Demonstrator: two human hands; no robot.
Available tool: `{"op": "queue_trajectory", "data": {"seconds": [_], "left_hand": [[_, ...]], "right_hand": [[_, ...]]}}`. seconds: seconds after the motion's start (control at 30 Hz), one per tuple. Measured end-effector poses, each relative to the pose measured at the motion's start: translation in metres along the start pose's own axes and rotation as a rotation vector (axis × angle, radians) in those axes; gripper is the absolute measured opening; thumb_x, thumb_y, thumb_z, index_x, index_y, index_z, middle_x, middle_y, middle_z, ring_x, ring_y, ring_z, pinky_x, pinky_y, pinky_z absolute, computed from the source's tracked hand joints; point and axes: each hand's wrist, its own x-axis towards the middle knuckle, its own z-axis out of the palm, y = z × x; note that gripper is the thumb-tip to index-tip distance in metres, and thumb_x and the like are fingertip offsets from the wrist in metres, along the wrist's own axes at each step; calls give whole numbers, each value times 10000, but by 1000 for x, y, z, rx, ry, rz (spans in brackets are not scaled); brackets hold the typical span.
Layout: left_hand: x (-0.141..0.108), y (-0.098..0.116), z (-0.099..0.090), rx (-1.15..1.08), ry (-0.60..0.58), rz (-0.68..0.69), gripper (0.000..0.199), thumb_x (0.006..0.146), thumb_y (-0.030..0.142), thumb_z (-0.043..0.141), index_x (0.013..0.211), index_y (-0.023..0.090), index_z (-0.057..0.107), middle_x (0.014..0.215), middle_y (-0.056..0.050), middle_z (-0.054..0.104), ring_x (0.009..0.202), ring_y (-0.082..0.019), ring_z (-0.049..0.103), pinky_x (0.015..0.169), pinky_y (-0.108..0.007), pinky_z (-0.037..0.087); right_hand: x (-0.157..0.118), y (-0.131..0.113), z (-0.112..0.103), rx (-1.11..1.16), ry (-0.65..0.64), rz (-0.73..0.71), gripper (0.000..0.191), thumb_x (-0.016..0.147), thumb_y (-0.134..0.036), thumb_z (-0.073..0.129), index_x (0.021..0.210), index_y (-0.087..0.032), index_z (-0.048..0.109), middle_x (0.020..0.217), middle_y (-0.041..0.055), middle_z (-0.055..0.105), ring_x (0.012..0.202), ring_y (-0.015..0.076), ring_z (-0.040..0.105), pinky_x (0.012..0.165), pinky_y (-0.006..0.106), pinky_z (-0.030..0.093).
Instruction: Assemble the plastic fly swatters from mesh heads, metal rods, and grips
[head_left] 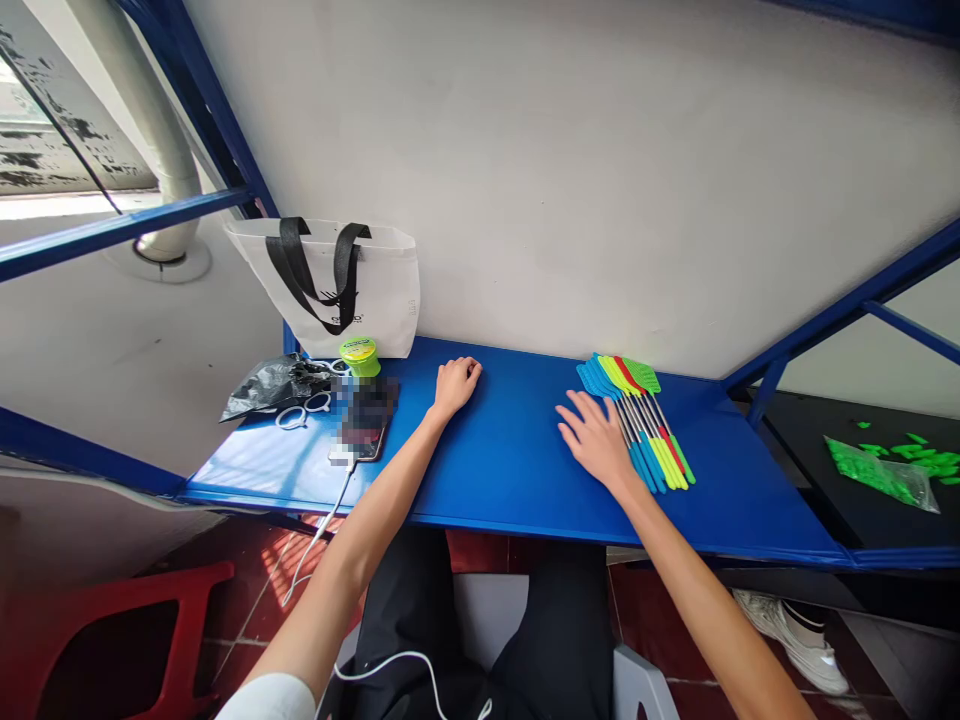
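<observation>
A row of small fly swatters [652, 430] with blue, yellow, red and green heads and handles and silver shafts lies side by side on the blue table [510, 450]. Just left of them is my right hand [596, 435], palm down with its fingers spread. Its fingertips overlap the blue swatters' edge in view; whether they touch I cannot tell. My left hand [456, 386] rests on the tabletop near the wall, fingers curled in, with nothing visible in it.
At the left stand a white tote bag [375, 300] and a green-yellow tub [361, 358]. Near them lie a black plastic bag [270, 388], white-handled scissors [292, 415] and a phone [367, 440] with a white cable [330, 515]. Green pieces in a bag [877, 475] lie far right.
</observation>
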Motion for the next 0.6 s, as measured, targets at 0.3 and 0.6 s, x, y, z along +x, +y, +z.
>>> {"op": "queue_trajectory", "data": {"seconds": [0.3, 0.6], "left_hand": [[-2, 1, 2, 63, -15, 29, 314, 1155, 379, 482, 1030, 256, 743, 1110, -102, 773, 1099, -321, 676, 971, -419, 436], [-7, 8, 3, 94, -47, 89, 290, 1171, 379, 468, 1112, 250, 721, 1076, -102, 739, 1062, -315, 660, 942, -422, 421]], "right_hand": [[88, -56, 42, 268, 36, -111, 518, 1173, -369, 356, 1547, -241, 690, 1629, 123, 633, 1489, 319, 578, 1256, 552, 443], [66, -10, 40, 168, 51, 218, 586, 1158, -468, 330, 1579, -207, 642, 1764, 185, 453, 1635, 411, 380, 1318, 704, 262]]}}
